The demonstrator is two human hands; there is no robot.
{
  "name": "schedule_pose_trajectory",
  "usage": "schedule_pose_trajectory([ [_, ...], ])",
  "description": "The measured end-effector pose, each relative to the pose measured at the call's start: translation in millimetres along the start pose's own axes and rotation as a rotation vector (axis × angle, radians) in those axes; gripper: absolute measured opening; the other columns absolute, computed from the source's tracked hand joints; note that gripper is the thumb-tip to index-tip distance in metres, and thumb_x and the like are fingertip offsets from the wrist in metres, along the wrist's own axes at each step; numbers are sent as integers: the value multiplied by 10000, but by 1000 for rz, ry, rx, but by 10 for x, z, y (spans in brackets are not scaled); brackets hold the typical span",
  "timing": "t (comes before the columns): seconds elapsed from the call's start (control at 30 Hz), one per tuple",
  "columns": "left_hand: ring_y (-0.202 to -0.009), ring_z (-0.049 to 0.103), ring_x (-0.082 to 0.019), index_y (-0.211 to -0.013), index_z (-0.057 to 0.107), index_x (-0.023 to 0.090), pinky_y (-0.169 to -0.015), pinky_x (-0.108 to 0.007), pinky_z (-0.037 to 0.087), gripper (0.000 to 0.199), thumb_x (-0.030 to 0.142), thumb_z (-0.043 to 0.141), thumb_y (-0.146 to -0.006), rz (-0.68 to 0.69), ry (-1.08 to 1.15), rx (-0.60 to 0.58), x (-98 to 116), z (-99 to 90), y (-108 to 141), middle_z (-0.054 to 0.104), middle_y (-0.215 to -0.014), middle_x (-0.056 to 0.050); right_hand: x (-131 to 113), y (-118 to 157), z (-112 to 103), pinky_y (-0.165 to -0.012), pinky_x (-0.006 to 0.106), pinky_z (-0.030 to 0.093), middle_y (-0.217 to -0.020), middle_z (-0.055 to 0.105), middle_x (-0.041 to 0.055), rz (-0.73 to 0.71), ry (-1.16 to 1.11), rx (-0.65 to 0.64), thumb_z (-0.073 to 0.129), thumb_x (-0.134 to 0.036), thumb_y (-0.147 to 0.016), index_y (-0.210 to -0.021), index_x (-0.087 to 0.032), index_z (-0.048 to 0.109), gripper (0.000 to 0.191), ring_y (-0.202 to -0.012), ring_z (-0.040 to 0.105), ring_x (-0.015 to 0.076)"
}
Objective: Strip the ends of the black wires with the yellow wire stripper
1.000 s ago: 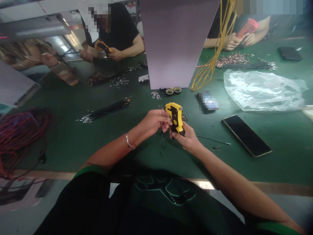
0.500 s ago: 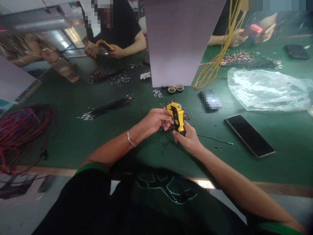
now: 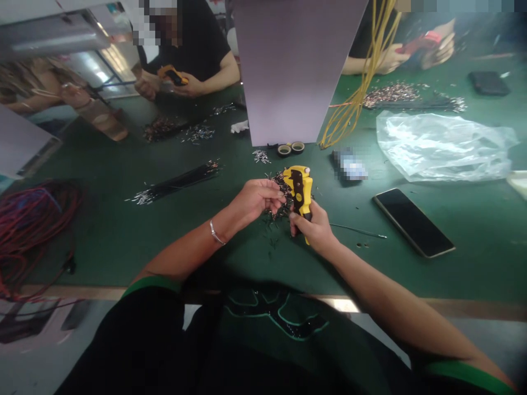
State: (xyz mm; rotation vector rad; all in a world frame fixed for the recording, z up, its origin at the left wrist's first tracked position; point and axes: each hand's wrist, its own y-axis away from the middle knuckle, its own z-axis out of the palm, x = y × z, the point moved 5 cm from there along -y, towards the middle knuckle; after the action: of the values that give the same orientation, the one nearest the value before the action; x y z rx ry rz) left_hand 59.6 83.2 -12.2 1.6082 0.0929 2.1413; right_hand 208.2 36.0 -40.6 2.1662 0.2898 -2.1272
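My right hand (image 3: 316, 226) is wrapped round the handles of a yellow and black wire stripper (image 3: 305, 192), its jaws pointing up and away from me. Just left of the tool, my left hand (image 3: 258, 198) is closed in a pinch. Whatever sits between its thumb and fingers is too small to make out. Under and behind both hands lies a heap of short wire pieces (image 3: 275, 180), partly hidden by them. A single thin wire (image 3: 358, 230) stretches over the green table to the right of my right hand.
Left of my hands lies a bundle of black wires (image 3: 177, 184); red cable coils (image 3: 37, 225) sit farther left. Two tape rolls (image 3: 297, 147) stand by an upright panel (image 3: 288, 71). At right are a phone (image 3: 414, 222) and a plastic bag (image 3: 444, 145). Co-workers sit across the table.
My left hand's fingers have drawn slightly away from the wire stripper. The tool has turned a little more upright, and a lower handle end now shows beneath my right hand. The view has shifted slightly.
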Motion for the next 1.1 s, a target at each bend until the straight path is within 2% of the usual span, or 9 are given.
schedule_pose_trajectory([
  [0.23,-483,615,-120,-792,562,146,-472,-253,469,219,86,714,-648,47,-86,41,29,-46,12,703,-639,-49,35,-66,-2,-632,365,504,-740,640,-7,11,-230,-51,674,-301,-761,-896,-219,543,205,-589,608,176],
  [0.37,-482,616,-120,-779,567,151,-472,-258,471,220,93,722,-634,58,-110,54,55,-71,-12,699,-635,-45,67,-82,-28,-704,385,523,-796,655,8,18,-239,-35,673,-284,-756,-927,-216,564,214,-651,637,188],
  [0.5,-471,611,-118,-762,567,150,-462,-258,474,216,91,722,-624,81,-126,76,84,-71,-25,693,-624,-40,79,-92,-51,-688,370,516,-791,653,-2,20,-263,-20,685,-274,-750,-945,-217,576,230,-640,639,182],
  [0.67,-483,611,-113,-777,577,146,-472,-255,484,224,95,737,-629,197,-158,134,149,-60,-6,668,-611,-18,49,-88,-9,-676,364,513,-798,661,0,38,-317,-48,714,-284,-725,-953,-204,581,276,-632,639,174],
  [0.83,-493,604,-112,-890,622,128,-483,-264,500,272,125,746,-648,235,-207,107,160,-32,37,668,-632,-18,25,-80,32,-659,370,522,-786,667,3,77,-409,-91,726,-263,-685,-947,-193,591,303,-617,650,177],
  [0.97,-506,604,-107,-846,629,143,-487,-256,510,224,131,736,-648,291,-294,120,172,-25,114,638,-619,1,-10,-88,15,-653,371,540,-808,682,8,103,-474,-74,726,-234,-656,-959,-198,587,335,-624,650,180],
  [1.1,-509,598,-96,-843,635,145,-482,-244,527,221,134,710,-635,316,-377,85,132,-24,170,632,-655,10,-44,-108,0,-635,374,556,-802,693,3,118,-507,-47,749,-212,-616,-946,-201,585,369,-608,644,181],
])
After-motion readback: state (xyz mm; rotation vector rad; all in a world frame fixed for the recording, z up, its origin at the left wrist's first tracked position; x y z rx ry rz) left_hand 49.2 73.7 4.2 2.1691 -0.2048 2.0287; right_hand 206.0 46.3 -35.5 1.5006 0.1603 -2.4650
